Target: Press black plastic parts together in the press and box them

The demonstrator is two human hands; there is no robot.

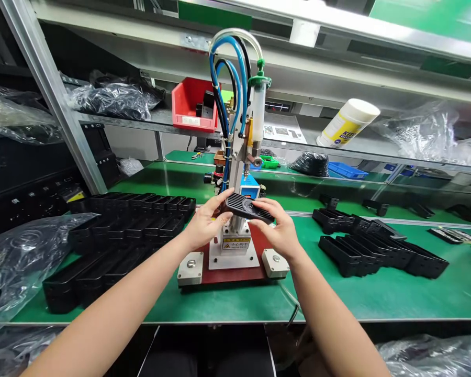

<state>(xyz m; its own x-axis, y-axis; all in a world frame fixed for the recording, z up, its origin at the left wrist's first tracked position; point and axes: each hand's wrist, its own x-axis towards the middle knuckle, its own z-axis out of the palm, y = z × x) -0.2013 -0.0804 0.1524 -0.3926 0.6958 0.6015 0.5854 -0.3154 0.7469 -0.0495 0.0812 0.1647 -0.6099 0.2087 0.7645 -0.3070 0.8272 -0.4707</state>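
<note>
Both hands hold one black ribbed plastic part [243, 205] in front of a bench machine [236, 243]. My left hand [209, 222] grips its left end between thumb and fingers, while my right hand [277, 229] pinches the right end. The part is slightly tilted, with its slotted face and a round recess showing. Above it hangs the machine's clear syringe [258, 110] with a green cap and a metal nozzle. Two white button boxes, the left one [190, 268] and the right one [275, 263], sit on the machine's dark red base.
Rows of black housings [121, 230] cover the left of the green bench [235, 309]; more black parts [377, 248] stand at the right. A plastic bag [19, 262] lies at far left. Overhead, the shelf holds a red bin [194, 104] and a white tub [349, 123].
</note>
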